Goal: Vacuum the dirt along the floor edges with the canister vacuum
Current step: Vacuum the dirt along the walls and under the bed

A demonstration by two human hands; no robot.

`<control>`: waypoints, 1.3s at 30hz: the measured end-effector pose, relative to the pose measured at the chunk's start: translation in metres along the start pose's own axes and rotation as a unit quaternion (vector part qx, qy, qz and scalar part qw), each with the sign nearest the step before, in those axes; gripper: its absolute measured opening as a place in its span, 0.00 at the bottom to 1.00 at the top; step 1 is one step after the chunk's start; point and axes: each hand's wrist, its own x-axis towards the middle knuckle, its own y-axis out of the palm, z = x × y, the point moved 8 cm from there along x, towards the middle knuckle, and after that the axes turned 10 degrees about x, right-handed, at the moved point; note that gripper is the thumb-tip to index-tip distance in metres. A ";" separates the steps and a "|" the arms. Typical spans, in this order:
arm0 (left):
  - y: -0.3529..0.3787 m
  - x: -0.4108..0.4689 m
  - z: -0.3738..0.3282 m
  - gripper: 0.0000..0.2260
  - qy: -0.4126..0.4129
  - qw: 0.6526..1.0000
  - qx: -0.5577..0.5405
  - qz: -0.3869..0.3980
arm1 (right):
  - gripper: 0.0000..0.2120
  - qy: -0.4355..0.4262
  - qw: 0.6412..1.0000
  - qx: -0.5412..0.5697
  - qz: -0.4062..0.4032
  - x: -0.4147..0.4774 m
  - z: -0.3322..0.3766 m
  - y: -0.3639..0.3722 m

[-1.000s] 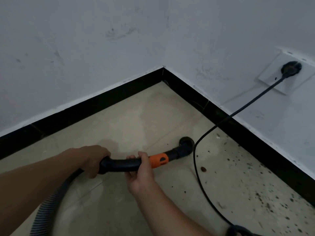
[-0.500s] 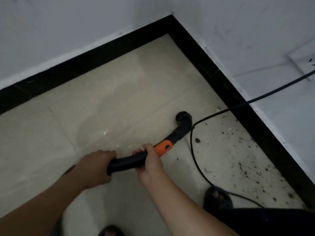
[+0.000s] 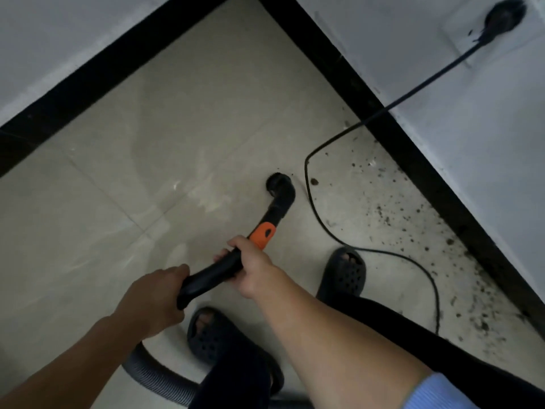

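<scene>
- The nozzle (image 3: 278,187) is sitting mouth-down on the floor (image 3: 132,178), near the middle of the tile and just left of the power cord (image 3: 317,214); whether the mouth is touching the tile or hovering just above it, cannot tell.
- The black wand (image 3: 212,276) with the orange collar (image 3: 263,235) is angling down from the hands to the nozzle, probably so the person can be steering it while standing.
- The right hand (image 3: 253,268) is gripping the wand just behind the orange collar, fingers closed around it, likely doing the aiming.
- The left hand (image 3: 153,302) is closing on the rear end of the wand where the hose joins, likely steadying and pushing.
- The grey hose (image 3: 153,376) is trailing back under the left arm and running out of frame; the canister itself is not showing.
- The dirt (image 3: 427,231) is lying scattered along the right-hand baseboard (image 3: 413,160), well apart from the nozzle, so most of the edge cleaning is still waiting.
- The cord is looping across the dirty strip up to the plug (image 3: 501,19) in the wall; it is likely getting in the way of a sweep.
- Two dark slippers (image 3: 343,274) are standing just behind the wand; the legs are hiding part of the floor.
- The plug area is blurring; socket detail hard to read.
</scene>
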 end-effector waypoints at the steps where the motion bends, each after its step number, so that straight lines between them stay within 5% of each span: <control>1: -0.008 0.000 -0.008 0.13 0.015 1.000 0.018 -0.016 | 0.04 -0.003 1.000 0.015 -0.005 -0.005 0.005 -0.008; 4: -0.028 0.011 -0.030 0.14 0.061 0.994 0.036 -0.081 | 0.04 -0.023 0.998 0.063 -0.017 -0.017 0.034 -0.031; 8: -0.045 0.036 -0.049 0.15 0.044 0.996 0.036 -0.072 | 0.04 -0.046 0.994 0.097 -0.026 -0.020 0.074 -0.046; 15: -0.067 0.032 -0.039 0.15 -0.057 0.994 -0.045 -0.083 | 0.07 -0.030 0.998 -0.044 0.027 -0.035 0.115 0.005; 27: -0.100 -0.013 -0.078 0.20 -0.028 0.992 0.087 -0.087 | 0.09 0.008 1.000 0.021 0.008 -0.105 0.085 -0.056; 39: -0.079 -0.039 -0.097 0.20 -0.063 0.997 0.027 0.023 | 0.10 -0.001 0.997 0.039 -0.071 -0.107 0.055 -0.075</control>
